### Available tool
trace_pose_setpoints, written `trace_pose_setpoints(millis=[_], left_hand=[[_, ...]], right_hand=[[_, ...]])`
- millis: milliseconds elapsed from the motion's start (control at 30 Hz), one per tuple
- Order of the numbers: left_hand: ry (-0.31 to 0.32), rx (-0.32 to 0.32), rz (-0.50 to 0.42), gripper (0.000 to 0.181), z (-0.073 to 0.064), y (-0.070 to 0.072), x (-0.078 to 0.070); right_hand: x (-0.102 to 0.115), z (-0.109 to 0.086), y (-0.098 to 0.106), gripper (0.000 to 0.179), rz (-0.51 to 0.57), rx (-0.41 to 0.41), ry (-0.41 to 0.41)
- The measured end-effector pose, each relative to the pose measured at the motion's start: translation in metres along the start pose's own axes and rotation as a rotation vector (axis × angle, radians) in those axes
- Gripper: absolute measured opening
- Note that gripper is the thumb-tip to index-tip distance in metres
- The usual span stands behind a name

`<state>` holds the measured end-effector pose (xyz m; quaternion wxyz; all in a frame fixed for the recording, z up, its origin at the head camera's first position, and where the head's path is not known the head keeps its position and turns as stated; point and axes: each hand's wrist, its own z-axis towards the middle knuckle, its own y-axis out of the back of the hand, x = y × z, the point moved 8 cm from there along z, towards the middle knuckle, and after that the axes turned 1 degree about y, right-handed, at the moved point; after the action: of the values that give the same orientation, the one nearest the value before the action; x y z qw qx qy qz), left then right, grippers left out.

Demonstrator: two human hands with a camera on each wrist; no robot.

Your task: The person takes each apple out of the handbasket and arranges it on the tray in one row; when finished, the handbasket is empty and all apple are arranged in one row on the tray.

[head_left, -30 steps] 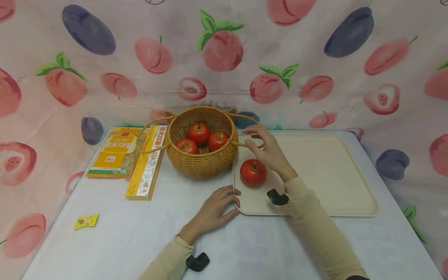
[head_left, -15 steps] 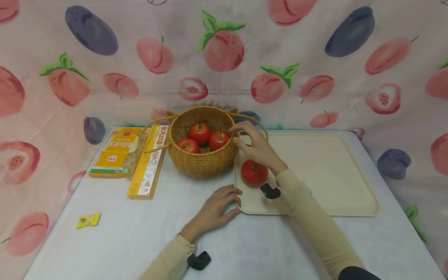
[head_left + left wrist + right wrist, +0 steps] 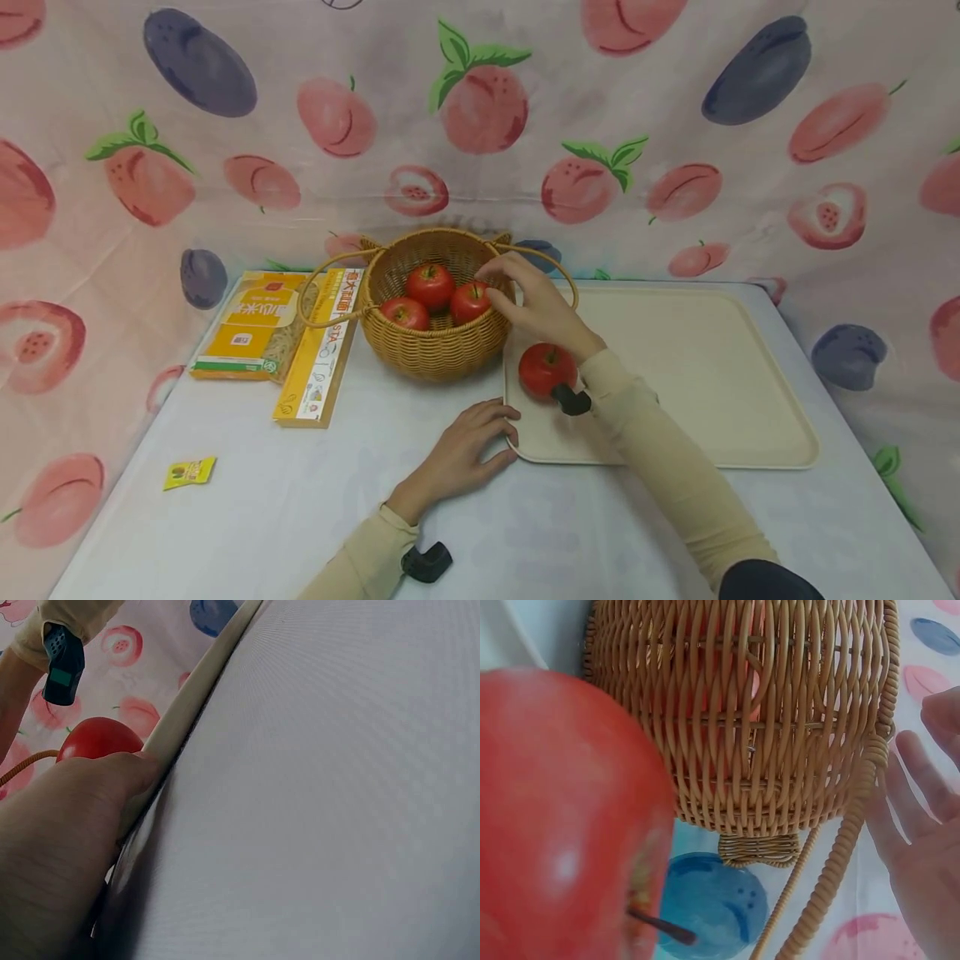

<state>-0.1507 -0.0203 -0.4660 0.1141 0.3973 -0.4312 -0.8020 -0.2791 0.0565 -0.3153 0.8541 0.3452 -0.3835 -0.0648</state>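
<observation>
A wicker basket point(image 3: 433, 354) holds several red apples point(image 3: 429, 287). My right hand point(image 3: 543, 307) reaches over its right rim, fingers and thumb spread around the right-hand apple point(image 3: 471, 301); whether they touch it I cannot tell. In the right wrist view the same hand point(image 3: 930, 825) appears beside the basket's handle point(image 3: 840, 855). Another red apple point(image 3: 542, 367) sits on the left part of a cream tray point(image 3: 697, 375), below my right wrist. My left hand point(image 3: 461, 450) rests at the tray's front left corner, its thumb point(image 3: 131, 771) against the rim in the left wrist view.
Left of the basket lie a yellow noodle bag point(image 3: 247, 325) and a long pasta box point(image 3: 318, 358). A small yellow packet point(image 3: 189, 472) lies at the left on the white tablecloth point(image 3: 262, 517). A fruit-patterned cloth point(image 3: 495, 192) stands behind everything.
My right hand has moved left from the basket's right handle, over the rim to the right-hand apple inside. The left hand stays at the tray's corner.
</observation>
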Motion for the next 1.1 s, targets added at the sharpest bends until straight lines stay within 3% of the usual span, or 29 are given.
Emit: trace_pose_setpoints(millis=[167, 600, 900, 1100], left_hand=[[0.003, -0.005, 0.002, 0.011, -0.001, 0.0, 0.001], [0.025, -0.005, -0.011, 0.011, -0.003, 0.005, 0.001], [0.048, 0.024, -0.013, 0.01, -0.004, 0.004, 0.003], [0.02, 0.003, 0.006, 0.01, -0.004, 0.008, 0.002]], right_hand=[[-0.002, 0.011, -0.008, 0.023, -0.045, 0.073, -0.014], [-0.01, 0.039, -0.042, 0.024, -0.186, 0.357, -0.118], [-0.013, 0.049, -0.055, 0.025, -0.284, 0.506, -0.159], [-0.017, 0.056, -0.064, 0.026, -0.382, 0.651, -0.213]])
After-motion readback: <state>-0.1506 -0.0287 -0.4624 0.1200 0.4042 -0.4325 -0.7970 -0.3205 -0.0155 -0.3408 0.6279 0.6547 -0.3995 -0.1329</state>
